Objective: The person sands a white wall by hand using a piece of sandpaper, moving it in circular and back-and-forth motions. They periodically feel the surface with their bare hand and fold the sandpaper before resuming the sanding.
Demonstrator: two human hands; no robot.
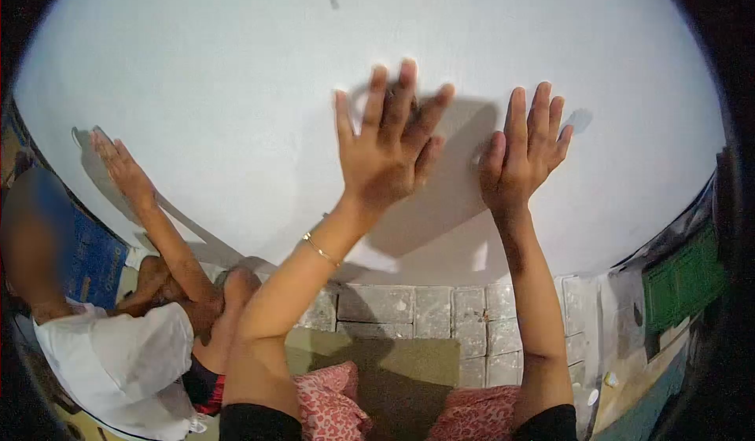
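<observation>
My left hand (381, 146) is raised in front of a white wall (259, 71), its fingers spread and a dark shadow behind them; a thin bracelet (321, 250) circles that wrist. To its right, my right hand (523, 150) is also up at the wall, fingers stretched out and pointing upward. Neither hand holds anything. Whether the palms press on the wall cannot be made out. A small grey mark (333, 1) shows high on the white surface.
At the left a person in a white shirt (118, 354) sits with one hand (124, 170) at the wall. Below are grey paving blocks (432, 307), a greenish mat (425, 354) and my patterned clothing (330, 402). A green crate-like object (683, 280) is at the right.
</observation>
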